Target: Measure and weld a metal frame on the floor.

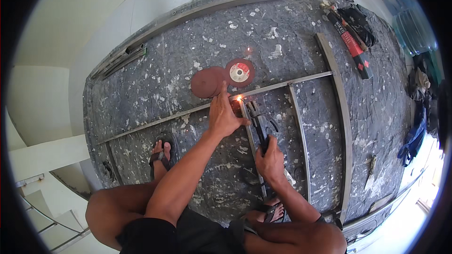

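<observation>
My right hand (270, 161) is wrapped round the black handle of a welding electrode holder (259, 123), held over a metal bar (253, 148) that runs toward me. A bright orange glow (240, 98) shows at its far end, where that bar meets a long cross bar (188, 112). My left hand (223, 115) lies beside this joint with fingers stretched and thumb spread toward the bar. Between that hand and the joint sits a small dark reddish piece (236, 107), partly hidden; I cannot make out its kind.
Beyond the joint lie several reddish-brown abrasive discs (204, 83), one with a pale label (239, 72). Another bar (301, 136) and a thick side bar (340, 113) are on the right. A red-black box (351, 42) lies farther off on the paint-spotted sheet (169, 61). My sandalled feet flank the work.
</observation>
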Tool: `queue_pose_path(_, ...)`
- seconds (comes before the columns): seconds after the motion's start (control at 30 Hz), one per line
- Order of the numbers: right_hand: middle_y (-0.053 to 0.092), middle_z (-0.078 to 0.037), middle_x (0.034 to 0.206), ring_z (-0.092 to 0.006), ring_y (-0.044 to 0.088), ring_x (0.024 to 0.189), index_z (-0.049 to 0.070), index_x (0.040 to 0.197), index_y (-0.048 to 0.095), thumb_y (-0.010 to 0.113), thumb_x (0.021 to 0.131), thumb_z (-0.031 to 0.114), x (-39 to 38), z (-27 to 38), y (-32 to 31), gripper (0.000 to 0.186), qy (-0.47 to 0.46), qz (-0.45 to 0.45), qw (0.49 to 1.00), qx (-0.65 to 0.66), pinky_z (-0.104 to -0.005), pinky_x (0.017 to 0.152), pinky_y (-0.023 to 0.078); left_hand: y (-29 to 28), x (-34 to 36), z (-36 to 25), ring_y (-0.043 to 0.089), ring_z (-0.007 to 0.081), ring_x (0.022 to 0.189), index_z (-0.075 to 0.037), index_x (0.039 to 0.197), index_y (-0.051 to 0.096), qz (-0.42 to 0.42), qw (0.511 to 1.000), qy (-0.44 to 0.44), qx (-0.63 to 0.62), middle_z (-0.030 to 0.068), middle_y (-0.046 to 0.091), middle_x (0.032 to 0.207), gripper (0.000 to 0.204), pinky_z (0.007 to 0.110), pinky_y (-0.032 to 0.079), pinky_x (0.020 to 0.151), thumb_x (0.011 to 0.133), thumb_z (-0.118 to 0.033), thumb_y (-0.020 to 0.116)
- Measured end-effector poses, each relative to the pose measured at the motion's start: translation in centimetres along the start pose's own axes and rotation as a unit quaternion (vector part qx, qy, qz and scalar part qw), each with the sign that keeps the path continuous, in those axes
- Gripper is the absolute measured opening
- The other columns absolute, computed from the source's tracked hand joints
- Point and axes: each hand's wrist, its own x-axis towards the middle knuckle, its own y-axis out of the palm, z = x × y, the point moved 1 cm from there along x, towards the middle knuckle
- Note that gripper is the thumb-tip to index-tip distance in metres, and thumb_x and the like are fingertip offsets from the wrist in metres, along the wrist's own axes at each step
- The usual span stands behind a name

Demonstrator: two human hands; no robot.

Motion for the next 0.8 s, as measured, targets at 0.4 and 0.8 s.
queue_pose_path(0.4, 0.065, -0.033, 0.093, -0.0519, 0.064, 0.079, 0.000, 0.128, 0.043, 0.066, 0.088, 0.012, 0.3, 0.1, 0.4, 0.048, 0.042, 0.026, 0.999, -0.009, -0.0572, 0.068, 0.052, 0.0, -0.1, 0.7, 0.050, 0.0384, 0.126, 0.008, 0.154, 0.011, -0.044, 0.995, 0.079, 0.052, 0.0254, 0.048, 0.140, 0.151, 0.046, 0.038, 0.109, 0.044, -0.046, 0.098)
queue_pose_path(0.8, 0.065, -0.033, 0.092, -0.0507, 0.065, 0.078, -0.001, 0.128, 0.043, 0.066, 0.087, 0.010, -0.3, -0.1, 0.1, 0.049, 0.028, 0.009, 1.000, 0.007, -0.0554, 0.067, 0.053, -0.3, 0.0, -0.1, 0.053, 0.0380, 0.120, 0.006, 0.155, 0.011, 0.003, 1.000, -0.005, -0.001, 0.0218, 0.057, 0.129, 0.154, 0.046, 0.040, 0.105, 0.039, -0.043, 0.099)
